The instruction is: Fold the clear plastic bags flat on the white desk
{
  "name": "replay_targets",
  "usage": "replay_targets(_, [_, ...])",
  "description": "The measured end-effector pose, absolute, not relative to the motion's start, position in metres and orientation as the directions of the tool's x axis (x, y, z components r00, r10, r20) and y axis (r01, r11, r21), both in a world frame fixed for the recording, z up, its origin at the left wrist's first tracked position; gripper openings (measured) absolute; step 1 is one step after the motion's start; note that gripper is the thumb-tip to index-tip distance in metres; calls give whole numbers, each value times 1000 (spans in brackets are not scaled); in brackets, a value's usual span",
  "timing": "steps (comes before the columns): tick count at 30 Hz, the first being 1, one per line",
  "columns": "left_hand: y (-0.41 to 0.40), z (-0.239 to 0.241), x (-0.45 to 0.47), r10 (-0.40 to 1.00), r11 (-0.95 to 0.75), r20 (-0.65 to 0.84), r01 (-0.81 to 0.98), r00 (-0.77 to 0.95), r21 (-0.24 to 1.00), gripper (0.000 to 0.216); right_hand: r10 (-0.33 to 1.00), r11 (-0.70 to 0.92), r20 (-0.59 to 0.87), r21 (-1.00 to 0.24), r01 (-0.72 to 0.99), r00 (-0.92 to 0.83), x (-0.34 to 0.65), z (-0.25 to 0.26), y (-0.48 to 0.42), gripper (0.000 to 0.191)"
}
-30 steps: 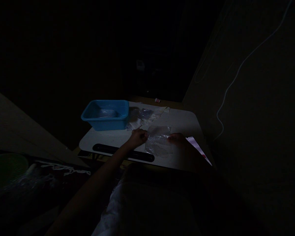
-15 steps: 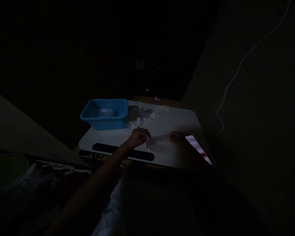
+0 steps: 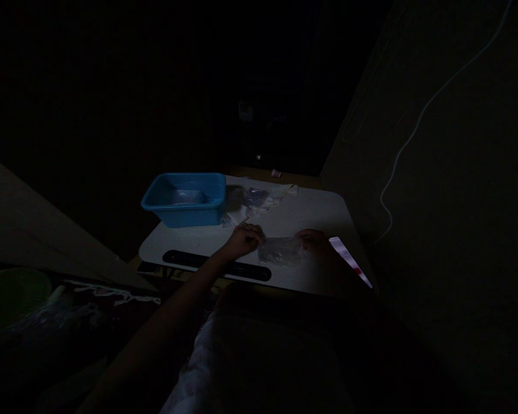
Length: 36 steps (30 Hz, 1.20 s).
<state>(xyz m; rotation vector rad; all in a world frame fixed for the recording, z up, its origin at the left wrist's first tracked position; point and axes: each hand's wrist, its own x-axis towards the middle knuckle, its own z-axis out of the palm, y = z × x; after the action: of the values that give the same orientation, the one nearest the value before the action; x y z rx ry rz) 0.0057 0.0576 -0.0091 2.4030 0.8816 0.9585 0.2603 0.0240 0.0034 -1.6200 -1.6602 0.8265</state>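
A clear plastic bag [image 3: 280, 250] lies stretched between my two hands over the white table [image 3: 315, 210]. My left hand [image 3: 243, 240] pinches its left edge with closed fingers. At the bag's upper right corner, my right hand [image 3: 314, 241] grips it, though most of that hand is lost in shadow. Just right of my right hand lies a phone [image 3: 349, 260] with its screen lit, partly covered by the hand and forearm. Behind my hands, more clear plastic bags [image 3: 254, 198] lie crumpled beside a blue basin [image 3: 190, 215].
Something pale, perhaps plastic, sits inside the basin. A black slot [image 3: 218, 265] runs along the table's front edge. Beyond the table's far edge is a small pink-and-white object [image 3: 276, 173]. A white cable [image 3: 408, 141] hangs at right; a green basket [image 3: 15, 296] is low at left. The room is very dark.
The bag, blurred and raised between my hands before, now lies flatter and sharper. My right hand has shifted slightly right and covers more of the phone. My left hand is almost unmoved.
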Motion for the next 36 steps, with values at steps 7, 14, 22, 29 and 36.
replay_targets(7, [41,-2,2,699,-708,467,433,541,557,31,989,-25,52,-869,494,141,261,-5,16,37])
replay_targets(14, [14,-6,22,752,-658,272,709,600,254,41,990,-81,-12,-868,489,142,254,1,17,32])
replay_targets(22, [8,-12,31,790,-604,207,791,577,98,44,986,-84,23,-783,617,164,252,2,22,35])
replay_targets(29, [5,-10,34,819,-564,165,824,549,58,52,961,-17,222,-550,835,166,240,12,9,34])
replay_targets(36, [3,-6,34,826,-560,110,826,552,66,52,867,467,331,-281,839,-372,177,12,-24,44])
